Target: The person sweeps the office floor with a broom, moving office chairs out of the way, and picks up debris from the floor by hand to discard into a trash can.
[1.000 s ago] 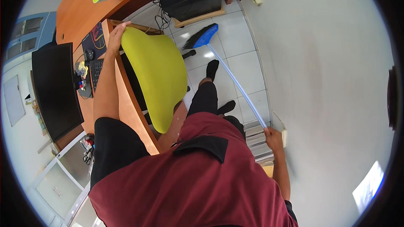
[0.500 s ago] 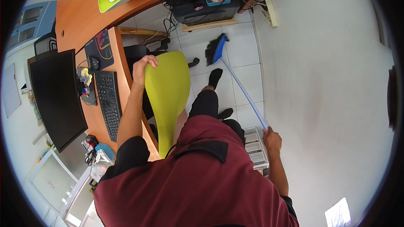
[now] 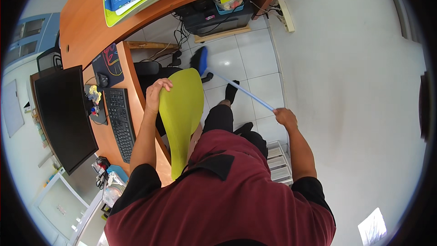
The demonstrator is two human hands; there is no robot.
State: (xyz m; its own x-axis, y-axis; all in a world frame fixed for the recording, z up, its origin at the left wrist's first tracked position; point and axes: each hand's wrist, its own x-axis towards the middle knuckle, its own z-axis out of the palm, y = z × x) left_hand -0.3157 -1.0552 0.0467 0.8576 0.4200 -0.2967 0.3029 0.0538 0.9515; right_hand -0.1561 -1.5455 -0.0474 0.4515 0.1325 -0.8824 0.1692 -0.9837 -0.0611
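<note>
Left hand (image 3: pixel 158 92): there it was, fingers curled over the edge of the yellow-green chair (image 3: pixel 184 105), gripping the backrest!
Right hand (image 3: pixel 286 117): closed round the upper end of the broom (image 3: pixel 241 89), a firm hold on that pale blue handle.
Broom head: away it slanted, forward and leftward of the right hand, blue with dark bristles, low over the tiled floor (image 3: pixel 261 54), just past the chair; contact below, impossible to tell.
Bench (image 3: pixel 82 23): left of the left hand, with the keyboard (image 3: pixel 119 123) nearest, the mouse (image 3: pixel 102 80) beside it, the monitor (image 3: pixel 63 118) farther out.
Under the bench: ahead of both hands, a black box (image 3: pixel 216 23) bearing a blue basket (image 3: pixel 230 9).
Wall (image 3: pixel 337 77): right of the right hand, pale, with a power strip (image 3: pixel 287 16) farther forward.
</note>
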